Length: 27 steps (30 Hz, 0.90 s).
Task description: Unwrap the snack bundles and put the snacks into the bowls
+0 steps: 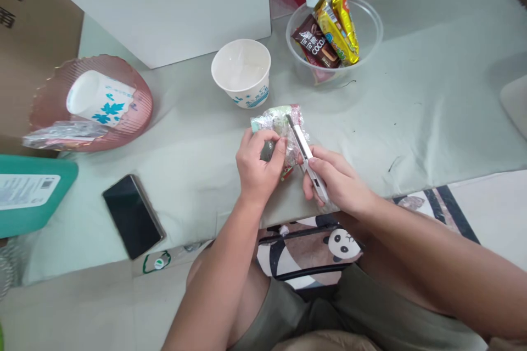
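My left hand point(260, 164) pinches the near left side of a small package in clear bubble wrap point(293, 145), with green and red showing through the plastic. In my right hand point(333, 175) is a white utility knife point(307, 153), its dark tip resting at the upper part of the wrap. The fingers of that hand are wrapped round the knife's handle. Just beyond the package stands a white paper cup point(247, 97) with blue print. What the package contains is mostly hidden by the wrap and my fingers.
A clear bowl point(373, 33) of packaged snacks stands at the back. On the left are a pink bowl point(142, 101) holding a paper cup point(101, 100), a phone point(134, 216) and a green container point(61, 175). A white box point(185, 5) stands behind.
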### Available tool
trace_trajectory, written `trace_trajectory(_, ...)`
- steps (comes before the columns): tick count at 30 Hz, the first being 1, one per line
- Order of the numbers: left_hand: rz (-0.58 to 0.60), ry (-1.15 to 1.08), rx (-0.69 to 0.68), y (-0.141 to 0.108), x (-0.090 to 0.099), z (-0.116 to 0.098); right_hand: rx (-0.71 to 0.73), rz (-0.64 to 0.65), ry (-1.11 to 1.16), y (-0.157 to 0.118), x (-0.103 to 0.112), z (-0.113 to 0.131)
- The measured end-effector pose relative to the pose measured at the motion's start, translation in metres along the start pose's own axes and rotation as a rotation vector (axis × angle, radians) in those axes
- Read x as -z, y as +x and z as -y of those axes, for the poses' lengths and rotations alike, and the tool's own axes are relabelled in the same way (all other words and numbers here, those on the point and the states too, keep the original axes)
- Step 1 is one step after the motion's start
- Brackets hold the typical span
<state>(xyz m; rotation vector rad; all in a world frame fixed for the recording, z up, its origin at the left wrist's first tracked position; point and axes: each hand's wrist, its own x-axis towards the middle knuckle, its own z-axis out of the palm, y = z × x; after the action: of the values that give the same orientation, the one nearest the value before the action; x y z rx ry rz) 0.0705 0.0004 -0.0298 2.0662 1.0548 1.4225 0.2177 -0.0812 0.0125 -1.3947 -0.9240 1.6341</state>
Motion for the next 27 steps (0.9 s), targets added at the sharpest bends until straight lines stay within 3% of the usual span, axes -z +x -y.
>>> trace_trajectory(10,-0.096,0.005,0.154,0.003,0.009,0.001,-0.075,0.098,-0.050,-0.003,-0.020,-0.008)
trace_trajectory(19,-0.178,-0.032,0.303,0.007,0.011,0.005,-0.089,0.129,-0.104,-0.003,-0.023,-0.010)
trace_trajectory(27,-0.363,-0.100,0.355,0.016,0.013,0.019,-0.063,0.201,-0.183,-0.002,-0.021,-0.013)
